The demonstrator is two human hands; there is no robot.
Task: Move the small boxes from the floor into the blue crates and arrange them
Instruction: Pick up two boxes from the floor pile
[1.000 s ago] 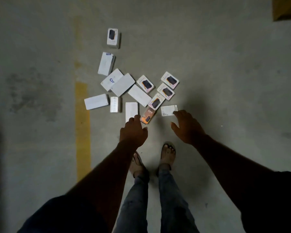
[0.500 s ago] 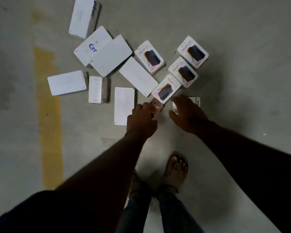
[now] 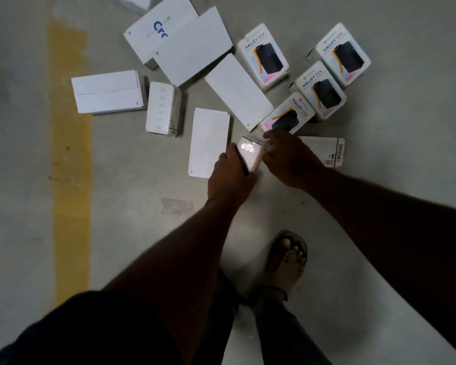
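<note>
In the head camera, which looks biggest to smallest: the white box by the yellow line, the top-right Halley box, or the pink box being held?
1. white box by the yellow line
2. top-right Halley box, only slightly smaller
3. pink box, partly covered

Both arms stretched forward and down, hands nearly meeting. The left hand (image 3: 231,175) gripped a small pink box (image 3: 249,155); the right hand (image 3: 292,159) had bent fingertips at its far corner.
</note>
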